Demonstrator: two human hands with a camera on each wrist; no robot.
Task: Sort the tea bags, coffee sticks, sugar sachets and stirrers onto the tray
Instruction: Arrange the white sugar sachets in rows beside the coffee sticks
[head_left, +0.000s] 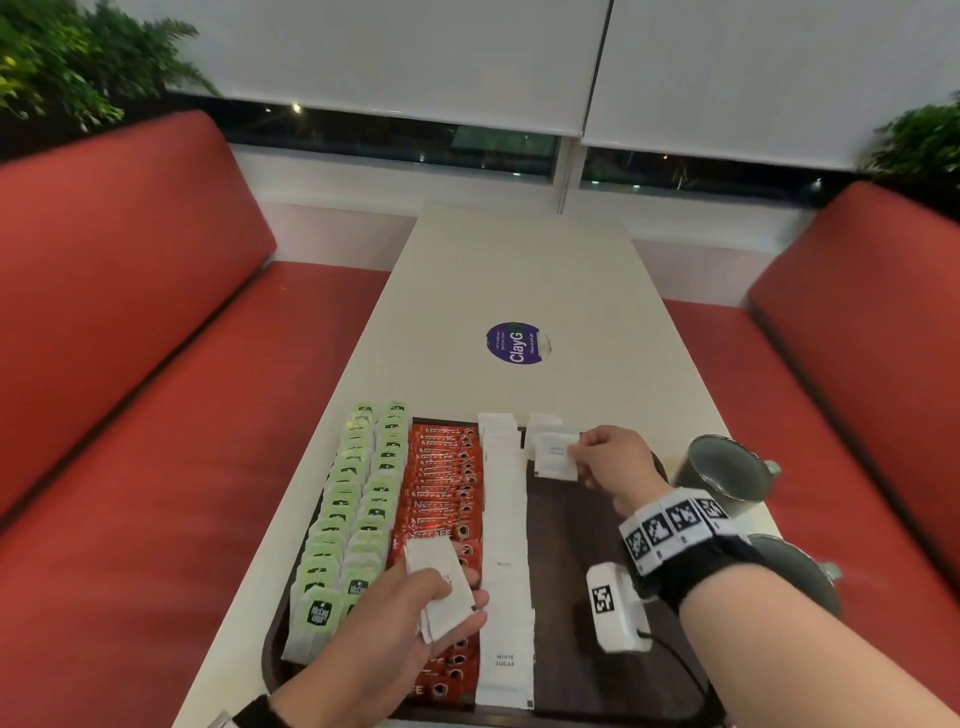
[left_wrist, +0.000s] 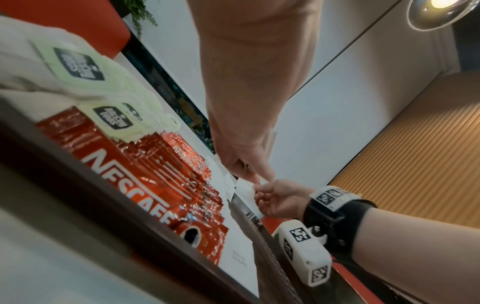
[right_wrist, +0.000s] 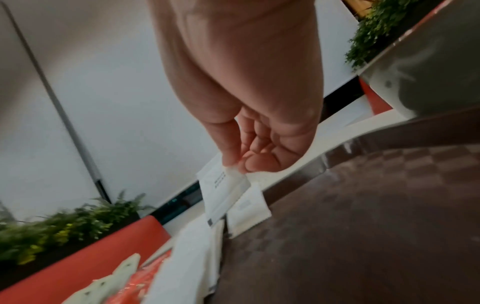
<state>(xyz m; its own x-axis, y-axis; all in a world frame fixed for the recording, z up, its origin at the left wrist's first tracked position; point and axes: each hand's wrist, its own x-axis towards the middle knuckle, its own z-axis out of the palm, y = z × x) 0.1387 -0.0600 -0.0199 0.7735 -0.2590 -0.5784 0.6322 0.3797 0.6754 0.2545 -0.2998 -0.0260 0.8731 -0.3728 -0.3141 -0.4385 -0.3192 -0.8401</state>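
Head: right hand (head_left: 608, 460) pinches one white sugar sachet (head_left: 556, 451) over the far end of the dark tray (head_left: 582, 525), beside the long sachet row (head_left: 503, 551); left hand (head_left: 410, 618) grips a small stack of sachets (head_left: 439, 584) above the coffee sticks (head_left: 441, 483), tea bags (head_left: 353, 499) in two rows at the tray's left. Left wrist: coffee sticks (left_wrist: 155, 172) and tea bags (left_wrist: 109, 115) close under the camera, left fingers' hold not readable here. Right wrist: thumb and fingertips (right_wrist: 231, 152) nip the sachet's (right_wrist: 223, 191) corner, it hangs tilted above another sachet (right_wrist: 246, 214) lying on the tray (right_wrist: 363, 226).
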